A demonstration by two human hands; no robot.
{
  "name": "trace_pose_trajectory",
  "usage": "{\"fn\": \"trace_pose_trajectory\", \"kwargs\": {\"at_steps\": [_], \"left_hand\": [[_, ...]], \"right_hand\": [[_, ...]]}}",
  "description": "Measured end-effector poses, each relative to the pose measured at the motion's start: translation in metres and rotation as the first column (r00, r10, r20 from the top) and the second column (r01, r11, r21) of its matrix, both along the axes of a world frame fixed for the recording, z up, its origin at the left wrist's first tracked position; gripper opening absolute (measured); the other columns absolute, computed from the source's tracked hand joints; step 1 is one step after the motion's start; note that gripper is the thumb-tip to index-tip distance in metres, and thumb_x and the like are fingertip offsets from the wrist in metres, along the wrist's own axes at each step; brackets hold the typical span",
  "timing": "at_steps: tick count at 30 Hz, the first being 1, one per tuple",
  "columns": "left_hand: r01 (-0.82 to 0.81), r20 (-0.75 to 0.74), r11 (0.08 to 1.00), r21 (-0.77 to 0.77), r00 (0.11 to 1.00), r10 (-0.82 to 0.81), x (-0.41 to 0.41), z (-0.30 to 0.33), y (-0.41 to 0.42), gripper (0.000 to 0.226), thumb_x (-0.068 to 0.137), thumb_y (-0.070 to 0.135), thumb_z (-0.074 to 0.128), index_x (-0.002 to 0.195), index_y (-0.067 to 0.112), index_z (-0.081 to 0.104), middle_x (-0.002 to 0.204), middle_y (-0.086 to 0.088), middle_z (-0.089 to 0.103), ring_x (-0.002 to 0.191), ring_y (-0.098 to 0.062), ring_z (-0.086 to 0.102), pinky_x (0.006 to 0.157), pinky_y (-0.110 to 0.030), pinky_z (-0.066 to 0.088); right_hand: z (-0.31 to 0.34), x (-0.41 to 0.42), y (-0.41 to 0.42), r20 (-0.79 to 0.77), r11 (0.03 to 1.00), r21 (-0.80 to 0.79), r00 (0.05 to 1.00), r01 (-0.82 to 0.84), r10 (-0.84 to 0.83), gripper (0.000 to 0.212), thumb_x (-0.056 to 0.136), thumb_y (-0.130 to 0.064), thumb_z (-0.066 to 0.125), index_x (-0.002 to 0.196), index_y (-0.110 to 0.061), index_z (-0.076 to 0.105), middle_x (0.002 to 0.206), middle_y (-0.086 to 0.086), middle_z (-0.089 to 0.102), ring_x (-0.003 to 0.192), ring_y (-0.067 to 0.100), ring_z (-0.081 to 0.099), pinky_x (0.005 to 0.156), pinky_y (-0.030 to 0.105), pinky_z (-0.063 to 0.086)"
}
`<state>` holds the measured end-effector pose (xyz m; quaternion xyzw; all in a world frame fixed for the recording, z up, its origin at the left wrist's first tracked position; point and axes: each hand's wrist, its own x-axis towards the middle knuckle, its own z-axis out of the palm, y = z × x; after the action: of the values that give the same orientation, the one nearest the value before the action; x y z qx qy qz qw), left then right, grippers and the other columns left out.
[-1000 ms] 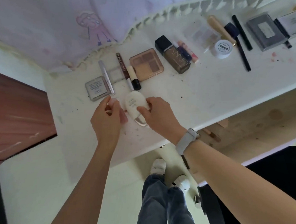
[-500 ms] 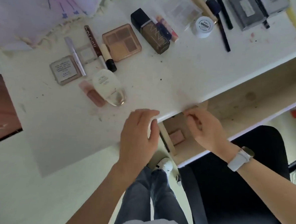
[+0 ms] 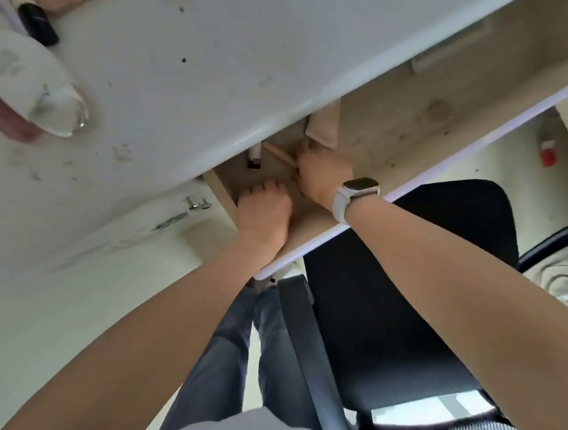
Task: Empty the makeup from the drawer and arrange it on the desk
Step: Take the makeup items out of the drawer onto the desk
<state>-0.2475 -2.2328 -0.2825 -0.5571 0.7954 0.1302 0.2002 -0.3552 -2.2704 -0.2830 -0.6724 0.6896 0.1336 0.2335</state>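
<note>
Both hands reach into the open pale wooden drawer (image 3: 414, 129) beneath the white desk top (image 3: 190, 86): the left hand (image 3: 263, 210) lies knuckles-up with fingers curled on the drawer floor, whether around anything cannot be told, and the right hand (image 3: 320, 174), wearing a white wristwatch (image 3: 353, 194), closes its fingers on a slim tan stick (image 3: 278, 153). Remaining in the drawer are a white tube with a black brush tip (image 3: 255, 156) and a beige flat case (image 3: 323, 125), while a white oval bottle (image 3: 31, 83) and a black-capped tube (image 3: 38, 23) already lie on the desk, so the emptying appears well advanced but unfinished.
</note>
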Motion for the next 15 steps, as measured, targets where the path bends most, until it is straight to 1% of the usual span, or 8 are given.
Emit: {"fn": "trace_pose_trajectory", "kwargs": {"at_steps": [1,2,5,7,9,11,13,15], "left_hand": [[-0.012,-0.001,1.0,-0.021,1.0,0.012,0.0,-0.001,-0.001,0.03,0.055,0.024,0.083,0.069,0.008,0.063,0.068,-0.008,0.063,0.058,-0.024,0.062,0.054,-0.023,0.045],[-0.013,0.006,1.0,-0.011,1.0,0.013,0.002,-0.002,-0.002,0.032,0.057,0.024,0.083,0.073,0.006,0.063,0.071,-0.009,0.063,0.062,-0.025,0.063,0.055,-0.025,0.047],[0.004,0.02,0.988,0.152,1.0,-0.007,0.001,-0.003,-0.006,0.035,0.087,0.024,0.06,0.111,0.0,0.053,0.112,-0.018,0.053,0.103,-0.034,0.055,0.08,-0.037,0.045],[-0.002,-0.028,0.972,0.237,1.0,0.009,-0.001,0.006,-0.01,0.027,0.091,0.018,0.053,0.112,0.001,0.055,0.121,-0.018,0.046,0.103,-0.035,0.054,0.081,-0.038,0.044],[0.014,-0.156,0.969,0.245,0.987,0.026,0.001,0.021,-0.01,0.019,0.09,0.015,0.053,0.106,0.004,0.058,0.12,-0.015,0.047,0.097,-0.033,0.057,0.078,-0.037,0.045],[-0.011,-0.317,0.974,0.226,0.945,0.084,0.009,0.035,-0.007,0.017,0.09,0.015,0.054,0.106,0.008,0.056,0.113,-0.007,0.054,0.097,-0.026,0.058,0.078,-0.033,0.044],[-0.096,-0.483,0.975,0.199,0.856,0.183,0.021,0.056,-0.005,0.02,0.09,0.015,0.053,0.11,0.012,0.056,0.103,0.003,0.059,0.094,-0.014,0.057,0.078,-0.023,0.041],[-0.209,-0.607,0.963,0.172,0.747,0.271,0.034,0.078,-0.004,0.024,0.09,0.014,0.054,0.113,0.015,0.057,0.105,0.004,0.062,0.093,-0.01,0.055,0.079,-0.019,0.04]], "right_hand": [[-0.001,-0.002,0.001,-0.007,1.0,0.014,1.0,-0.012,0.012,0.023,0.094,-0.009,0.041,0.115,-0.003,0.047,0.115,0.017,0.058,0.1,0.034,0.058,0.068,0.036,0.039],[-0.001,-0.004,0.001,-0.005,0.999,0.035,1.0,-0.027,0.027,0.022,0.093,-0.008,0.043,0.114,-0.003,0.048,0.114,0.017,0.058,0.1,0.034,0.059,0.068,0.036,0.04],[0.005,-0.015,0.003,0.005,0.993,0.096,0.998,-0.067,0.067,0.026,0.091,-0.014,0.051,0.113,-0.002,0.049,0.113,0.017,0.059,0.099,0.034,0.059,0.068,0.036,0.04],[0.013,-0.024,0.004,0.023,0.991,0.122,0.998,-0.054,0.052,0.02,0.092,-0.011,0.046,0.11,-0.003,0.05,0.11,0.017,0.06,0.093,0.033,0.059,0.066,0.034,0.039],[0.021,-0.034,0.008,0.064,0.99,0.135,0.998,-0.036,0.028,0.016,0.093,-0.008,0.04,0.103,-0.006,0.051,0.105,0.016,0.06,0.079,0.029,0.054,0.063,0.032,0.038],[0.032,-0.042,0.01,0.149,0.985,0.171,0.989,-0.012,-0.014,0.023,0.093,-0.008,0.038,0.107,-0.005,0.055,0.101,0.014,0.06,0.076,0.027,0.052,0.064,0.032,0.042],[0.049,-0.051,0.012,0.257,0.974,0.225,0.963,0.024,-0.083,0.024,0.094,-0.01,0.038,0.106,-0.008,0.058,0.093,0.009,0.06,0.078,0.026,0.053,0.064,0.032,0.043],[0.069,-0.061,0.014,0.404,0.955,0.293,0.9,0.045,-0.166,0.018,0.095,-0.014,0.042,0.101,-0.012,0.059,0.085,0.004,0.057,0.071,0.021,0.05,0.06,0.026,0.038]]}}
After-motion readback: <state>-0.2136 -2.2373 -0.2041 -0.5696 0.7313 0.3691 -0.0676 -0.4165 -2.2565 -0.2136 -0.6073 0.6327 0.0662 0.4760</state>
